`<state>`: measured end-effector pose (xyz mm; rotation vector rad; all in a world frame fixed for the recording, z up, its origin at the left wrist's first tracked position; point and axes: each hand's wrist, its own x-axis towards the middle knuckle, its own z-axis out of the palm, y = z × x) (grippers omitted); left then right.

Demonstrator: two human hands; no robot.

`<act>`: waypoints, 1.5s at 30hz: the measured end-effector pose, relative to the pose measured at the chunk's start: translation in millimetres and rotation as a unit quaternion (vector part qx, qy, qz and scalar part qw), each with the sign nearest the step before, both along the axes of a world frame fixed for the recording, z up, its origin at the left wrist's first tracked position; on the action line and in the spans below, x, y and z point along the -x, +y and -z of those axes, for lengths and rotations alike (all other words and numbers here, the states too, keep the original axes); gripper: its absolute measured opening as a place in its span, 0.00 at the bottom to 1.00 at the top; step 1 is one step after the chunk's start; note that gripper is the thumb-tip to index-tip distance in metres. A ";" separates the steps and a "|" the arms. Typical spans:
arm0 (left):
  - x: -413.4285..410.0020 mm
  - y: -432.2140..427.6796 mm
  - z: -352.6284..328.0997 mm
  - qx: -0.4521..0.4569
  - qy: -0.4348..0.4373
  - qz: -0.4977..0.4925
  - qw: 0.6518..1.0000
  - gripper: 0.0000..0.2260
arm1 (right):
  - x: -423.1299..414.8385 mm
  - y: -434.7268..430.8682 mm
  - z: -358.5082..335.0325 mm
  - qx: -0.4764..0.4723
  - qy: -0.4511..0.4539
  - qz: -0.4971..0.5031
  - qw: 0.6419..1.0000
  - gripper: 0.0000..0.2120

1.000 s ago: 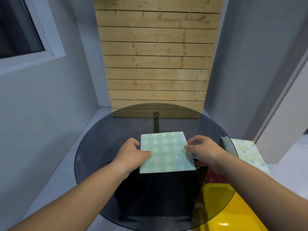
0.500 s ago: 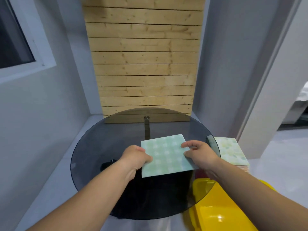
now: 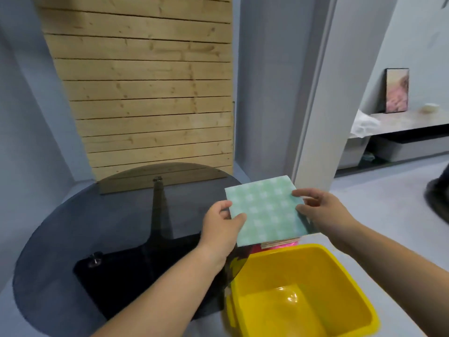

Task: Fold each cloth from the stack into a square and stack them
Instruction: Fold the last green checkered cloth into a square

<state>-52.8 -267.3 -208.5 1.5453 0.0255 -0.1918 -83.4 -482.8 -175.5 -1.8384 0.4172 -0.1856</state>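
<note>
Up in the air, a green checked cloth (image 3: 267,210), folded into a square, flat and a bit tilted, out past the right edge of the round dark glass tabletop (image 3: 97,227). Pinched on its left edge by the left hand (image 3: 223,222), thumb on top, fingers curled under. Pinched on its right edge by the right hand (image 3: 323,210), thumb and fingers closed on it. Just under its near edge, thin pink and tan edges of a stack (image 3: 279,244) peeking out; touching the cloth or not, hard to tell. Nearer, right beside the tabletop, a yellow plastic bin (image 3: 279,263), open on top. Behind the tabletop, a wall of light wooden planks (image 3: 145,93). Far off on the right, a framed picture (image 3: 397,90) standing on a low shelf.
</note>
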 end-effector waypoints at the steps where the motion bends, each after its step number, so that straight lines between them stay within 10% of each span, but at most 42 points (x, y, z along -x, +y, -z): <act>1: -3.7 -22.5 6.9 -0.009 -0.019 0.013 1.000 0.16 | -2.6 -17.6 5.2 0.004 -0.003 0.009 1.000 0.12; 12: -67.0 -198.0 106.5 -0.086 -0.027 -0.019 0.996 0.35 | -101.5 -149.1 107.9 0.060 0.020 0.052 0.997 0.18; 26: -156.6 -179.1 191.8 -0.265 -0.048 -0.120 0.955 0.23 | -189.6 -136.0 198.2 0.174 0.018 -0.060 0.983 0.21; 36: -171.6 -173.8 191.7 -0.099 0.109 -0.101 0.984 0.18 | -198.6 -137.5 215.9 0.104 0.052 -0.057 0.992 0.30; 45: -194.7 -169.7 199.6 0.014 0.249 -0.074 0.966 0.38 | -218.8 -144.2 223.4 0.005 0.219 -0.085 0.972 0.25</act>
